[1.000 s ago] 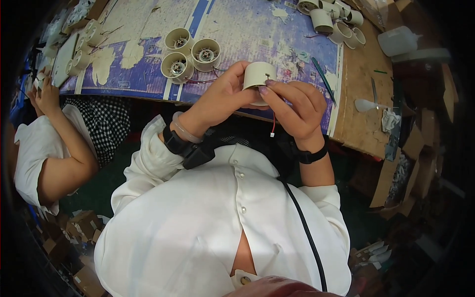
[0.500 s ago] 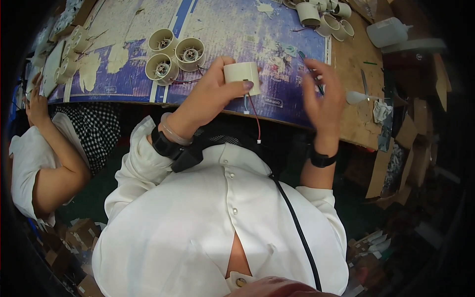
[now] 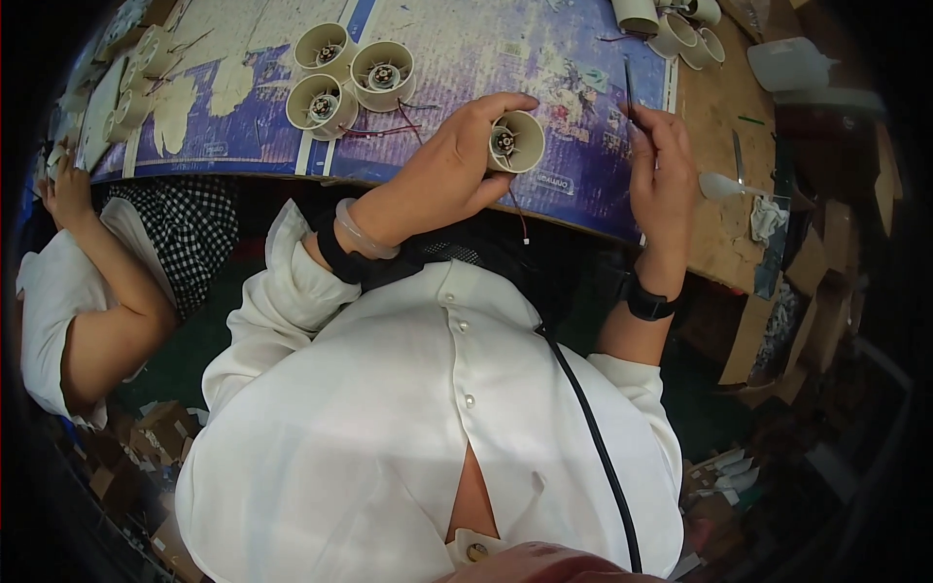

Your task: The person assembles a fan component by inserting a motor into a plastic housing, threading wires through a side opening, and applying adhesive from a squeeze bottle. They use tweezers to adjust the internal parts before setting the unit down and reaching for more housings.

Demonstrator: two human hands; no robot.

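In my left hand [image 3: 442, 165] is a cream plastic cylinder [image 3: 525, 143] with a small motor and thin fins inside, its open end facing up. My fingers wrap its left side, and a thin red wire with a white plug hangs below it over the table's front edge. To the right, my right hand [image 3: 666, 180] pinches a thin dark pointed tool [image 3: 628, 83], its tip aimed away from me. Its exact kind is unclear. Left of my left hand stand three similar cylinders, a near one [image 3: 321, 105], a right one [image 3: 383, 75] and a far one [image 3: 324, 49].
More cream cylinders [image 3: 673, 37] lie at the far right, beside a white plastic bottle [image 3: 789, 65]. A white spoon-shaped piece [image 3: 721, 187] and crumpled white paper [image 3: 768, 220] rest on the table's right side. A co-worker's arm [image 3: 121, 277] is at the left.
The cylinder in my left hand has turned from lying sideways to open end up and moved right. My right hand has closed on the thin tool and moved right.
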